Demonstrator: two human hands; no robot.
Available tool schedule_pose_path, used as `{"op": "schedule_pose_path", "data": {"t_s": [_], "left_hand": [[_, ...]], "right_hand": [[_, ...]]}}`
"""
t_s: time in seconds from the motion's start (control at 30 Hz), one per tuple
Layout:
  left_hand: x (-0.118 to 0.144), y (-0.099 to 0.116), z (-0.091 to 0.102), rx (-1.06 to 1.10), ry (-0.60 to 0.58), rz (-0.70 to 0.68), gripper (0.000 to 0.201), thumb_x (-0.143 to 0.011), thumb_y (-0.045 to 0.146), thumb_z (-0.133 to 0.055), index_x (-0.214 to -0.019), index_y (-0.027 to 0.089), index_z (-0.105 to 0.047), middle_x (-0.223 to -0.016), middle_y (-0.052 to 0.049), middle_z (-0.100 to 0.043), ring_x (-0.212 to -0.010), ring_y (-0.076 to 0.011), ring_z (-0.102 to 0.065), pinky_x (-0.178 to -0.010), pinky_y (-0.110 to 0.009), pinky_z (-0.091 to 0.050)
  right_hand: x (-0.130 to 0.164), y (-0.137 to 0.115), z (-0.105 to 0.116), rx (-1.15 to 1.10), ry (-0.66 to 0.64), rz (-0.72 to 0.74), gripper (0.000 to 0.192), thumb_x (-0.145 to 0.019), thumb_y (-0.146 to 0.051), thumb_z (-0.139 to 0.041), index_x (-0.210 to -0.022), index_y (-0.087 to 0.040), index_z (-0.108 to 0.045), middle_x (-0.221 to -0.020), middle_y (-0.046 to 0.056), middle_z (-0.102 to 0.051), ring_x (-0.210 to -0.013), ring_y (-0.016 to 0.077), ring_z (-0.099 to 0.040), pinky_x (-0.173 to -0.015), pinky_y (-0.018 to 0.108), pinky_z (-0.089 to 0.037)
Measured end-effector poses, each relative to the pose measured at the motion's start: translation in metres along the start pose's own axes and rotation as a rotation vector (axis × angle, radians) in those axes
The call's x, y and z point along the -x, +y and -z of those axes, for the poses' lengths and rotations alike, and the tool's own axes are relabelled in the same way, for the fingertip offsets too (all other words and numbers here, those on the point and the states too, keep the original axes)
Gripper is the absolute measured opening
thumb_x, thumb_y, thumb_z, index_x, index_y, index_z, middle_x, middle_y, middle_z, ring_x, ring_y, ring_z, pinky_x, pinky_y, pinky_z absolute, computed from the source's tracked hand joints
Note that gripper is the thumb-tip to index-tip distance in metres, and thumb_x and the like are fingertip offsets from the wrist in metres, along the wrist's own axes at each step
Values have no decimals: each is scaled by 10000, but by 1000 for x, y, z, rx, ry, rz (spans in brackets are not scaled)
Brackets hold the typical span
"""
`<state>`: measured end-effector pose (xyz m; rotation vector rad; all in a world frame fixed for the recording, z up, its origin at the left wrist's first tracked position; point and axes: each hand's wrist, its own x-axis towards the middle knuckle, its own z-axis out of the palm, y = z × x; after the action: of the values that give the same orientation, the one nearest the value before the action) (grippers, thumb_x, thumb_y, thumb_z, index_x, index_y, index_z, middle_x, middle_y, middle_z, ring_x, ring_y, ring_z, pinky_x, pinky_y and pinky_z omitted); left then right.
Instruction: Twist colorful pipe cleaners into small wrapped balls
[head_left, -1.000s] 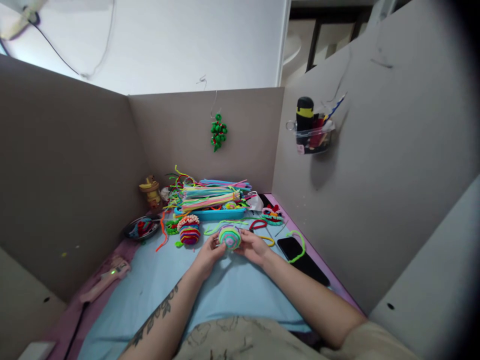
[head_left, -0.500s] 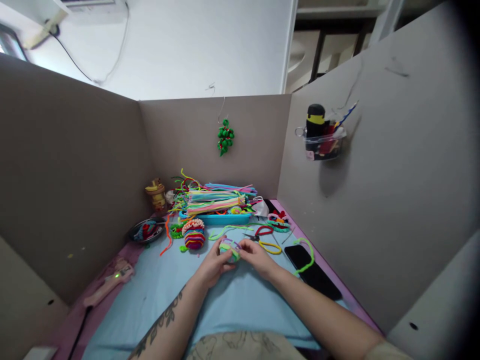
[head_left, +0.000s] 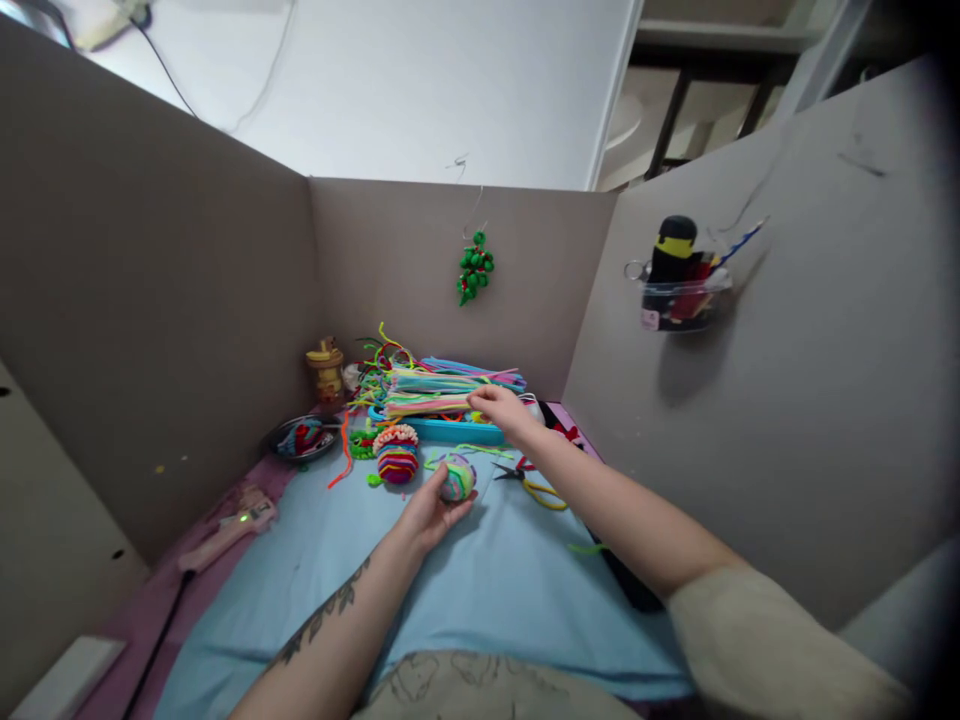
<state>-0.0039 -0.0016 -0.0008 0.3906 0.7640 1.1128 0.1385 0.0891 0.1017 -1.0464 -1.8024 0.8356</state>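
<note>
One striped ball, pastel green/pink/purple, in left hand.

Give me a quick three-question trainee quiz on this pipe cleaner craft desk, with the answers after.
1. True or false: the left hand holds the striped pipe cleaner ball.
2. What is the right hand reaching into? A) pipe cleaner bundle B) glue gun C) wall cup
3. What hangs on the back partition?

Key
1. True
2. A
3. A green beaded ornament
</note>
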Motion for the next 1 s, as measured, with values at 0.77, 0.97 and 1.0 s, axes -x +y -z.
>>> {"op": "schedule_pose_path", "data": {"t_s": [0.77, 0.97, 1.0], "left_hand": [[-12, -5, 4, 88, 224, -42, 328, -750, 439, -610, -948, 184, -553, -744, -28, -601, -554, -131, -568, -511, -244, -451], [-16, -8, 5, 148, 220, -102, 289, -730, 388, -641, -892, 165, -555, -658, -12, -564, -558, -129, -551, -567, -261, -473], [-15, -8, 5, 147, 220, -105, 280, -731, 386, -640, -883, 165, -557, -657, -12, -564, -557, -126, -547, -563, -255, -469]], "right_hand": [[-81, -21, -150, 1063, -321, 320, 203, -810, -186, -515, -940, -131, -660, -1026, 168, -641, -984, 268, -579, -798, 327, -445], [-76, -33, -167, 1066, -280, 327, 276, -876, -186, -405, -1094, -159, -573, -1153, 149, -583, -1033, 227, -558, -784, 308, -457], [-77, -32, -167, 1066, -273, 309, 276, -874, -195, -417, -1105, -151, -562, -1153, 155, -581, -1029, 230, -560, -776, 309, -460]]}}
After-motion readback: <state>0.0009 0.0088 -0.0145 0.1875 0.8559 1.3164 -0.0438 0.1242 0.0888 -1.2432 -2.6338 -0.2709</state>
